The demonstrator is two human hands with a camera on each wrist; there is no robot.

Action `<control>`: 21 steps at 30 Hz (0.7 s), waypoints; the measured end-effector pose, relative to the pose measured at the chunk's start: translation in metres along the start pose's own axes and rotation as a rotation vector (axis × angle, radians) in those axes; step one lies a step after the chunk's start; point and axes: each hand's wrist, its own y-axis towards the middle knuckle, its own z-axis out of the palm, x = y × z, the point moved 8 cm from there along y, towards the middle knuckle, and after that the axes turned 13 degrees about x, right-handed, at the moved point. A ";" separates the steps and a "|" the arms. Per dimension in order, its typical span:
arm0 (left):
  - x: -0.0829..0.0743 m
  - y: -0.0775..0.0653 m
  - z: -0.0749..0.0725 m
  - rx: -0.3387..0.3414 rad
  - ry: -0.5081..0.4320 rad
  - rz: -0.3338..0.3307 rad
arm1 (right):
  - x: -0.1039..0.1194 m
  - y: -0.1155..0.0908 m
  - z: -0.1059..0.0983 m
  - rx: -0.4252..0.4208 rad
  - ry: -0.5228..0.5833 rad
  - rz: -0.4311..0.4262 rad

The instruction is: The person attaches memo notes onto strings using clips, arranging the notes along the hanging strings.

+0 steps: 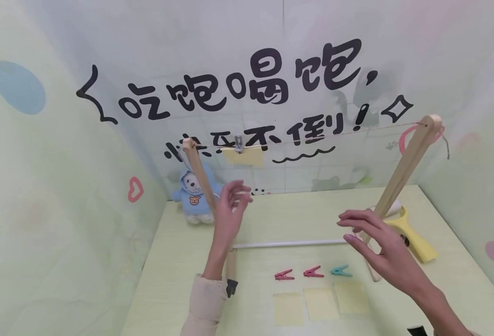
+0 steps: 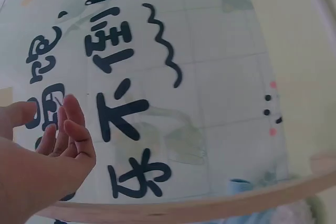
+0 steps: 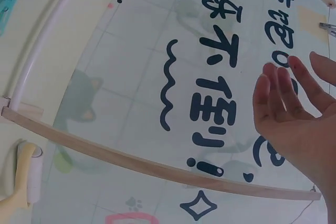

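Observation:
My left hand (image 1: pixel 231 205) is raised beside the left wooden post (image 1: pixel 200 172), fingers loosely bent with nothing between them. Near the right post (image 1: pixel 406 168), my right hand (image 1: pixel 383 242) is held up over the table, its fingers relaxed and empty. A thin string (image 1: pixel 347 133) runs between the post tops. From it hangs a yellow paper note (image 1: pixel 248 157), held by a silver clip (image 1: pixel 239 144) left of the middle. On the table lie two red clothespins (image 1: pixel 284 275) and a teal clothespin (image 1: pixel 341 270), in a row above three yellow sticky notes (image 1: pixel 288 309).
A white rod (image 1: pixel 293 243) joins the posts low down. Behind the left post sits a plush toy (image 1: pixel 194 198) in a blue hoodie. A yellow-handled roller (image 1: pixel 414 238) lies beyond the right post. Printed wall sheets (image 1: pixel 83 233) enclose the table (image 1: pixel 167 280).

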 end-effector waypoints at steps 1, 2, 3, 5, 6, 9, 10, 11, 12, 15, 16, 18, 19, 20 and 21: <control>0.010 -0.007 0.003 0.022 0.027 -0.026 | -0.002 0.000 0.002 0.006 0.005 0.013; 0.022 -0.014 0.006 0.044 0.050 -0.058 | -0.004 -0.001 0.005 0.013 0.009 0.028; 0.033 -0.022 0.009 0.066 0.077 -0.084 | -0.007 -0.002 0.008 0.020 0.013 0.042; 0.056 -0.040 0.019 0.110 0.136 -0.144 | -0.012 -0.004 0.015 0.028 0.022 0.068; 0.069 -0.050 0.025 0.133 0.162 -0.169 | -0.014 -0.005 0.018 0.029 0.028 0.076; 0.104 -0.081 0.046 0.213 0.222 -0.205 | -0.020 -0.008 0.024 0.032 0.037 0.087; 0.120 -0.093 0.054 0.239 0.235 -0.223 | -0.022 -0.009 0.026 0.032 0.040 0.087; 0.136 -0.105 0.062 0.263 0.251 -0.236 | -0.023 -0.009 0.028 0.032 0.042 0.087; 0.151 -0.116 0.069 0.287 0.264 -0.257 | -0.024 -0.010 0.030 0.034 0.041 0.089; 0.176 -0.143 0.087 0.335 0.281 -0.313 | -0.028 -0.010 0.034 0.043 0.038 0.103; 0.180 -0.149 0.091 0.346 0.274 -0.330 | -0.029 -0.010 0.035 0.045 0.038 0.105; 0.173 -0.157 0.095 0.359 0.255 -0.366 | -0.031 -0.009 0.039 0.054 0.041 0.109; 0.168 -0.159 0.096 0.356 0.239 -0.379 | -0.033 -0.008 0.042 0.058 0.044 0.112; 0.162 -0.160 0.096 0.355 0.226 -0.393 | -0.035 -0.007 0.045 0.064 0.048 0.113; 0.162 -0.161 0.096 0.354 0.226 -0.412 | -0.037 -0.006 0.049 0.072 0.056 0.114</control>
